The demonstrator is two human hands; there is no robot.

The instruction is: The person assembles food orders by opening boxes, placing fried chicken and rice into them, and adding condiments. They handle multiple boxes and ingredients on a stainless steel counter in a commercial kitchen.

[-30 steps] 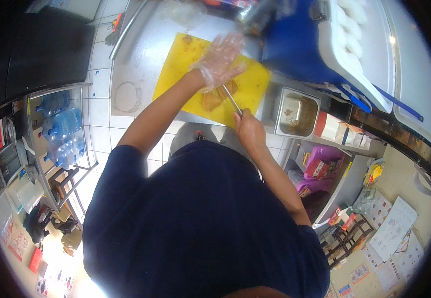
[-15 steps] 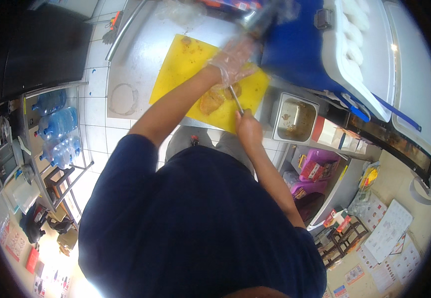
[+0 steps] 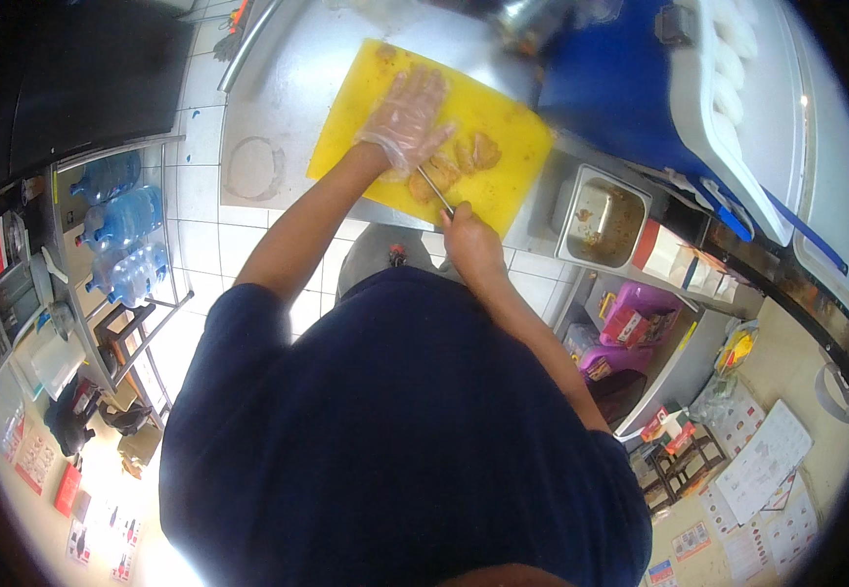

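Observation:
A yellow cutting board (image 3: 514,127) lies at an angle on the steel counter. My left hand (image 3: 407,112) wears a clear plastic glove and hovers over or rests on the board's left part, fingers outstretched and palm down; contact is hard to judge. In my bare right hand (image 3: 473,245) is the handle of a knife (image 3: 431,184). Its narrow blade points up and left across a piece of meat (image 3: 431,188), seemingly cooked, near the board's front edge. Smaller chunks of meat (image 3: 483,152) sit just right of it.
Right of the board stands a steel pan (image 3: 596,217) with brown residue inside. A large blue cooler (image 3: 605,88) with a white lid is behind it. Shiny metalware (image 3: 522,22) stands at the back. Blue water bottles (image 3: 126,230) fill a rack at left.
My left hand has moved left across the board, away from the metalware at the back, uncovering the smaller meat chunks. The knife stays in my right hand. The whole view has shifted slightly.

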